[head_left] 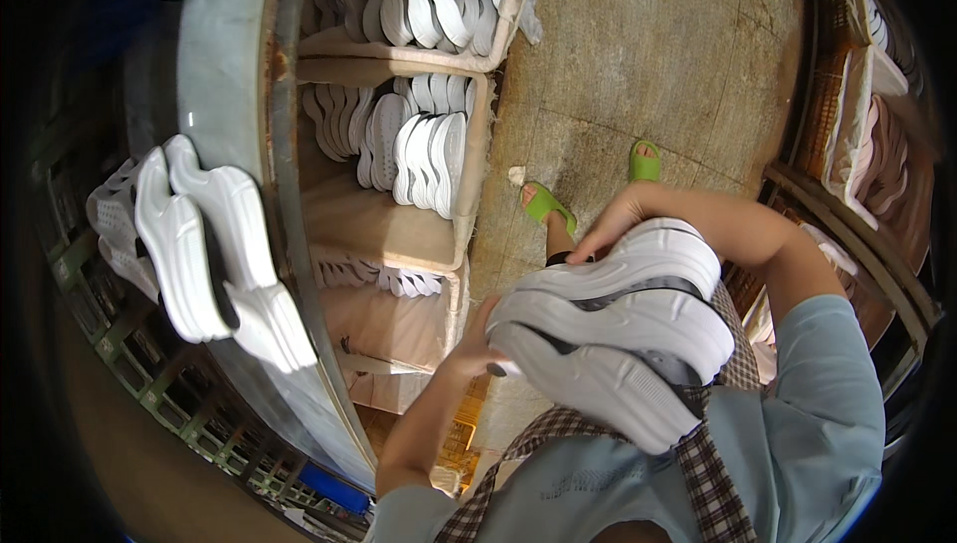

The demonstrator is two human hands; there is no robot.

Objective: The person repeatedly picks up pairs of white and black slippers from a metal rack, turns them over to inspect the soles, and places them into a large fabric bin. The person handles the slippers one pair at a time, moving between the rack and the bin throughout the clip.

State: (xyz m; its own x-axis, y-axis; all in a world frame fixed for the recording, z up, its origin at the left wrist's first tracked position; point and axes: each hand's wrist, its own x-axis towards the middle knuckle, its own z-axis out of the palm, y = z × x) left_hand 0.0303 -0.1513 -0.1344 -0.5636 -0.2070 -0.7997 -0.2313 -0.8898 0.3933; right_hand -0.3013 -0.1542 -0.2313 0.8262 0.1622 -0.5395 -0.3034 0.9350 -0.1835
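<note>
A stack of several white shoe soles (618, 344) rests against my front, their thick sidewalls facing up, with grey showing between the layers. My left hand (482, 342) is closed around the stack's left end, its fingers partly hidden under the soles. Bent across the far side, my right arm ends in my right hand (610, 228), which grips the far edge of the stack; some of its fingers are out of sight.
On the left, a metal table (224, 54) carries loose white soles (184, 254). Beside it stand cloth-lined bins (379, 229) with rows of white and grey soles (429, 159). More lined baskets (842, 134) are at the right. Green slippers (645, 162) are on the floor.
</note>
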